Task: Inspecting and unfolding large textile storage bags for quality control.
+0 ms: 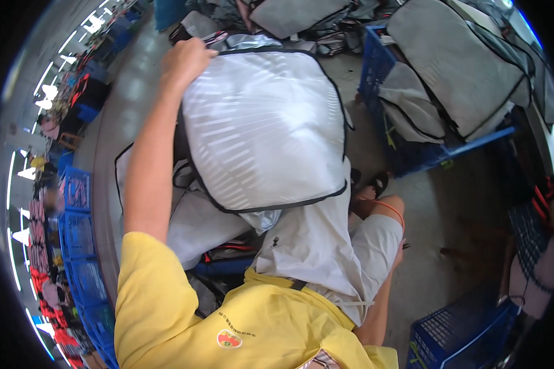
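A roughly square, pale silver-grey fabric panel [261, 129] with black edging is held over my lap, with light stripes fanning across its face. My left hand [189, 60] is closed on its far left corner, the arm stretched out. My right arm hangs down beside my right knee. Only a bit of my right hand [399, 255] shows past the leg of my light shorts, so its fingers are hidden. More grey pieces with black edging [206, 224] lie beneath the panel, by my left leg.
A blue crate [375, 80] full of grey panels stands at the far right. Another blue crate [455, 326] is at the near right, beside a person [535, 258]. Grey pieces [295, 15] are heaped ahead. Blue crates [80, 234] line the left side.
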Demonstrator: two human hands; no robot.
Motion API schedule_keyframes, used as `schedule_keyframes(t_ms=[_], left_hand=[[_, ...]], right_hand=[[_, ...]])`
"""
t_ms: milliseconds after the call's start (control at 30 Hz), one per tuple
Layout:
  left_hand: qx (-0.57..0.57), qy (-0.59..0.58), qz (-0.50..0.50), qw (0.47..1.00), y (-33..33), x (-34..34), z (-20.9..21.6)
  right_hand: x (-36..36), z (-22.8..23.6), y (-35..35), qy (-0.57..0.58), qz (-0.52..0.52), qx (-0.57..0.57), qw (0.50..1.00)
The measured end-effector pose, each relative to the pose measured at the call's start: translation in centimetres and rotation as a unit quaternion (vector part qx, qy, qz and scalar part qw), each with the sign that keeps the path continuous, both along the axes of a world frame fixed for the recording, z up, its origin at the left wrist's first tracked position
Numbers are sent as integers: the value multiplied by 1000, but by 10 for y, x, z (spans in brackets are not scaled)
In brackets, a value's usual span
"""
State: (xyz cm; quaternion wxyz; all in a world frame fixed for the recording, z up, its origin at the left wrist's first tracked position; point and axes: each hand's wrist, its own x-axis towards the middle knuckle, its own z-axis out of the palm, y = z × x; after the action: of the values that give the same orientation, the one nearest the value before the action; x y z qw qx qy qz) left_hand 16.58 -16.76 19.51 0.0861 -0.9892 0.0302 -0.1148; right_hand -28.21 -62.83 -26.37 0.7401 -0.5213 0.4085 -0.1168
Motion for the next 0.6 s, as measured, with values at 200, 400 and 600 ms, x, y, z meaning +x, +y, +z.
schedule_keyframes(t_ms=[200, 400, 600], left_hand=[[-20, -2, 12, 1000, -9, -4, 3], [2, -31, 8, 999, -7, -3, -2], [-127, -141, -69, 979, 23, 10, -22]], right_hand=[[-4, 6, -6, 52, 0, -53, 997], [9, 10, 12, -59, -76, 13, 995], [10, 18, -2, 148, -27, -79, 985]])
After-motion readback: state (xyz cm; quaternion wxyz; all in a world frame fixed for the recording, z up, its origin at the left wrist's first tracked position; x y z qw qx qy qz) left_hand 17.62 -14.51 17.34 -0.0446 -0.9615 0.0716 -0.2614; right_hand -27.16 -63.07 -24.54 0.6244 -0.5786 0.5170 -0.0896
